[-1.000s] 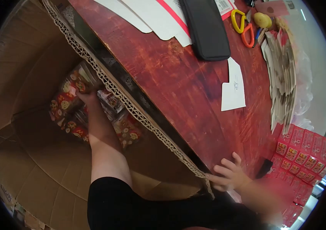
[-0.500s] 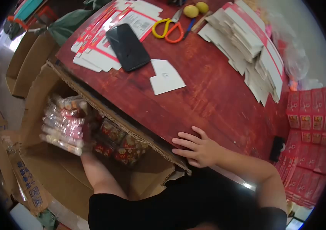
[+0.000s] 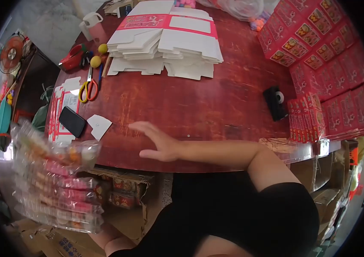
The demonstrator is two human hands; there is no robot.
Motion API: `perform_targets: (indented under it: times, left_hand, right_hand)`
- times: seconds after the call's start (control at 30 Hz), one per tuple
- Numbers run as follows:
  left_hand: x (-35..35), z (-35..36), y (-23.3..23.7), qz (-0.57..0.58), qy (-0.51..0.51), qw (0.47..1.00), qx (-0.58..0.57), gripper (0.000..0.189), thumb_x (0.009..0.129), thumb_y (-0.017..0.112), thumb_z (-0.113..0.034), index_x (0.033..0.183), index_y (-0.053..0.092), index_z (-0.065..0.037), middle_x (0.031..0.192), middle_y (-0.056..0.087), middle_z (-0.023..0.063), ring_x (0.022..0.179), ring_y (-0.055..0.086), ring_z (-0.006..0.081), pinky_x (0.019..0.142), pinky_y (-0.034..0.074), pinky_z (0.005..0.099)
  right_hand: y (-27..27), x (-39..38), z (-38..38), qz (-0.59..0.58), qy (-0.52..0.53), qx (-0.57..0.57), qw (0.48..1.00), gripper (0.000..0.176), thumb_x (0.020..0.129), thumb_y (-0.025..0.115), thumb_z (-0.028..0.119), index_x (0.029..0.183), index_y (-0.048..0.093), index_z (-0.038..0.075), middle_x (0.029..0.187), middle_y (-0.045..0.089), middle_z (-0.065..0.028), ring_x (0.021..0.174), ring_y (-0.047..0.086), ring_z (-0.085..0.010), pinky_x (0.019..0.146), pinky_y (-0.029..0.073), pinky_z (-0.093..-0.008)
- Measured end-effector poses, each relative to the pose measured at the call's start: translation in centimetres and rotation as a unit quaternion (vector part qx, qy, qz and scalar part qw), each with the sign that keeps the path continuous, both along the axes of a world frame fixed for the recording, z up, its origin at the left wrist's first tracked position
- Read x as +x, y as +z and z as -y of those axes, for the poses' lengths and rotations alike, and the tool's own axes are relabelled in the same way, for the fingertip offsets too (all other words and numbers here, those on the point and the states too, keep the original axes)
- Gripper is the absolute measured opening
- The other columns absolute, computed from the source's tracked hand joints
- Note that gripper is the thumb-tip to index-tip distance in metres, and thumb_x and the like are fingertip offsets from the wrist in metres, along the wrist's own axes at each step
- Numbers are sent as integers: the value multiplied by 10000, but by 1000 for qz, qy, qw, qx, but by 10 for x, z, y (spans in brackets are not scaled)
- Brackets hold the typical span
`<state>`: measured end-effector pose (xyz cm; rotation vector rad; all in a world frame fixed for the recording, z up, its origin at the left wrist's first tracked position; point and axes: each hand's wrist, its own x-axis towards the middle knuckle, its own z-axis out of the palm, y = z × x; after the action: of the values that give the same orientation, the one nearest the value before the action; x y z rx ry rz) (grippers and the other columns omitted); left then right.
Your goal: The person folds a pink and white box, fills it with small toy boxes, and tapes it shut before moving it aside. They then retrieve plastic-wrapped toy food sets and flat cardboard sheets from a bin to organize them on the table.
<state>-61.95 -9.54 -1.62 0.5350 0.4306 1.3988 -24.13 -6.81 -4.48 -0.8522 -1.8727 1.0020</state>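
A stack of clear plastic packs (image 3: 58, 188) with pink, orange and pale contents rises at the lower left. My left hand (image 3: 102, 234) is closed on it from below, its fingers mostly hidden behind the packs. Over the front part of the red table (image 3: 216, 111), my right hand (image 3: 158, 143) is open and holds nothing, thumb and fingers apart. A small white card piece (image 3: 99, 126) and a black phone (image 3: 72, 121) lie left of it. Under the table edge, an open cardboard box (image 3: 143, 201) contains several red-and-gold packages (image 3: 124, 192).
Flat white-and-pink cartons (image 3: 165, 38) are piled at the table's back. Scissors (image 3: 89, 89), yellow balls (image 3: 95, 62) and a pink-and-clear jug (image 3: 93, 26) are at the left. A black tape dispenser (image 3: 275, 103) stands near stacked pink boxes (image 3: 306, 38) on the right.
My left hand has lifted the plastic packs out of the cardboard box to table height. My right hand has come off the table edge, thumb spread. The head view has turned right.
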Motion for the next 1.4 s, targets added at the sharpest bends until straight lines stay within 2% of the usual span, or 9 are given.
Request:
perform_targets:
  times: [0.17,0.23,0.33,0.63,0.83,1.03,1.13,1.2,1.4]
  left_hand:
    - [172,-53,43,27,-253,964,77,800,680,683,-366,1348,387,-39,1333,456,153,1237,452,302,1069,348,441]
    - [251,-70,44,39,-342,935,90,809,674,689,-362,1349,384,-35,1331,458,155,1235,455,302,1068,351,440]
    - [376,-90,28,44,-426,899,97,824,665,700,-355,1350,379,-28,1328,460,158,1233,461,302,1068,355,438]
    - [639,-106,-65,65,-355,933,-22,683,693,735,-316,1263,467,-53,1234,551,79,1156,511,253,1011,382,416]
    - [671,-101,-86,52,-426,902,-51,650,798,664,-373,1320,409,-79,1309,488,66,1215,454,242,1043,332,426]
    - [675,-77,-80,-38,-422,902,-83,834,841,449,-664,1411,257,-86,1409,365,102,1243,419,296,1058,303,470]
    - [667,-86,-77,-144,-457,871,-104,915,817,372,-732,1429,212,-72,1401,360,163,1211,449,342,1020,358,469]
    - [658,-90,-63,-236,-475,839,-124,912,836,349,-727,1409,246,-26,1315,435,236,1091,547,368,910,470,441]
    - [611,-66,-61,-402,-534,741,-70,613,933,431,-507,1223,475,32,1100,601,175,953,621,270,806,517,352]
  right_hand:
    - [112,111,-4,-135,-3,-96,986,1058,746,568,700,1469,107,80,1432,300,-176,1335,289,-315,1067,261,-403]
    - [138,163,0,-71,12,-67,995,957,794,605,600,1465,149,92,1399,325,-230,1274,376,-328,1031,328,-414]
    - [160,252,-1,158,-99,-62,980,1017,743,552,722,1452,228,69,1363,387,-163,1216,412,-260,1017,325,-380]
    - [112,433,-99,224,-233,-240,915,940,794,495,698,1391,330,-9,1359,431,-192,1231,442,-294,1010,360,-389]
    - [71,452,-135,298,-261,-255,882,905,805,473,700,1449,255,103,1425,355,-188,1307,364,-294,1035,344,-396]
    - [107,434,-82,96,-178,-369,907,1016,703,508,781,1472,206,191,1450,309,-206,1295,374,-364,1040,334,-462]
    - [76,449,-82,322,-156,-213,909,967,678,693,606,1460,247,253,1456,310,-183,1308,363,-333,997,369,-495]
    - [73,437,-80,382,-205,-196,880,1015,572,788,510,1435,311,269,1483,264,-135,1342,301,-315,1038,255,-588]
    - [56,392,-51,594,-249,66,762,1105,500,793,579,1435,306,247,1522,175,-64,1402,162,-282,1072,132,-630]
